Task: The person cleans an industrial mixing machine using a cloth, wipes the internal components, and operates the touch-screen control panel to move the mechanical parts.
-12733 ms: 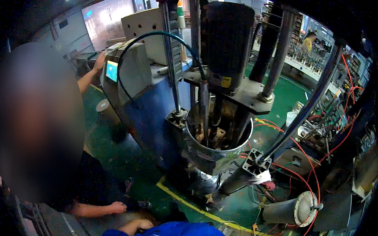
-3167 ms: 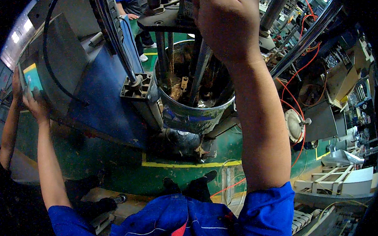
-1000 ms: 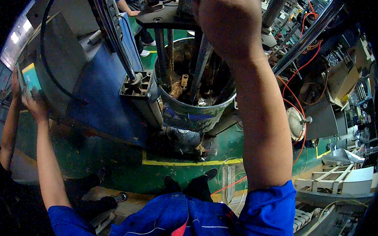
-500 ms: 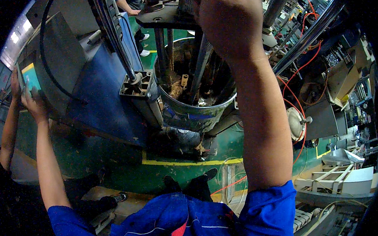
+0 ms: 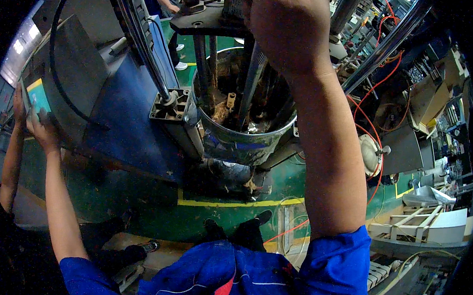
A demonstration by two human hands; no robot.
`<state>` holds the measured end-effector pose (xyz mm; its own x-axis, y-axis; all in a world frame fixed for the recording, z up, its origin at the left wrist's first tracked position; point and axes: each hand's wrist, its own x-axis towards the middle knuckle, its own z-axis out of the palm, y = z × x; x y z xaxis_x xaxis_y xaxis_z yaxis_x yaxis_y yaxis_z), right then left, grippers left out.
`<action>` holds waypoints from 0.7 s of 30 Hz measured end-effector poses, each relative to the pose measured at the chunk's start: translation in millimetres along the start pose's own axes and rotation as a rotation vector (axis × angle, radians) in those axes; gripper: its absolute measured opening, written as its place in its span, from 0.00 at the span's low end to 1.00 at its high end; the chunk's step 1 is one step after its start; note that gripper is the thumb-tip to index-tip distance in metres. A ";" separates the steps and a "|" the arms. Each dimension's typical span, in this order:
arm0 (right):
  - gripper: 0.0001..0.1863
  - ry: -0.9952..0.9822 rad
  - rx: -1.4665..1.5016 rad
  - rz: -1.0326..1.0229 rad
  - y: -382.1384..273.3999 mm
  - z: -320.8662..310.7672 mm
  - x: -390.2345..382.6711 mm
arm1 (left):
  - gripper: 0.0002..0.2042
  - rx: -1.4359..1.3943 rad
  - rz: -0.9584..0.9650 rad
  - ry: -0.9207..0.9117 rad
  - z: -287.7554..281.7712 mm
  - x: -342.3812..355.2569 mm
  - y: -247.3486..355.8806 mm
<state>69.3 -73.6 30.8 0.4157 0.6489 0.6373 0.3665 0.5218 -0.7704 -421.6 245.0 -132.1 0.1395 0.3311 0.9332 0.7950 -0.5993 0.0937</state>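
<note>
My left hand [image 5: 43,129] is raised at the far left, a finger stretched up against a lit touch screen [image 5: 38,95] on a grey control box. Another person's hand [image 5: 18,107] is beside it at the screen's edge. High at the top centre is my right hand [image 5: 290,32], closed like a fist near a dark metal machine plate [image 5: 210,26]. What its fingers hold, if anything, is hidden. Below the plate stands a round metal drum [image 5: 246,139] with dirty brown residue inside. Several metal rods, such as the slanted shaft [image 5: 252,83], reach down into it.
Chrome columns [image 5: 145,51] flank the drum, and a black cable [image 5: 54,66] hangs by the control box. Orange hoses [image 5: 375,128] run down on the right. Wooden frames [image 5: 414,221] lie at the lower right. Another person's legs [image 5: 175,52] show behind the machine.
The person behind the machine has shifted the arm slightly to the right. My hands stay nearly where they were.
</note>
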 end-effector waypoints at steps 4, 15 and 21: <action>0.24 -0.003 -0.016 -0.063 0.7 -1.4 0.6 | 0.26 0.005 -0.001 0.001 0.4 0.5 0.8; 0.22 -0.012 0.004 -0.032 2.1 -2.1 0.7 | 0.24 0.015 -0.033 0.000 0.5 -1.2 -0.6; 0.21 0.004 -0.021 0.001 -4.8 -0.5 -0.2 | 0.22 0.075 0.066 0.032 -0.4 3.5 5.9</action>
<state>67.8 -76.5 34.4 0.4196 0.6470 0.6366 0.3835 0.5093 -0.7704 -416.7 242.3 -128.2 0.1753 0.2688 0.9471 0.8268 -0.5624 0.0066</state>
